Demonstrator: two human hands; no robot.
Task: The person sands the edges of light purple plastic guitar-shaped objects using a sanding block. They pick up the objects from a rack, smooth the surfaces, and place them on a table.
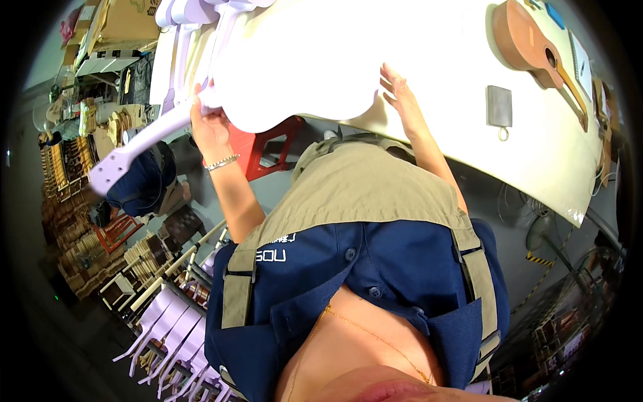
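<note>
A pale lavender ukulele [151, 134] without strings lies across the near edge of the white table, its body washed out to white by glare. Its neck and headstock point to the lower left, past the table edge. Around the neck, close to the body, my left hand [211, 124] is closed. My right hand [400, 97] is beside the body's rounded right end, with fingers stretched out and apart. Glare hides whether those fingertips touch it.
More lavender ukuleles [191, 20] lie at the table's far left. To the right are a brown ukulele [526, 40], a grey rectangular block [499, 106] and a notebook [581, 63]. A red stool [268, 144] stands below the table edge. Another person [144, 177] is at left, near racks of lavender instruments [177, 321].
</note>
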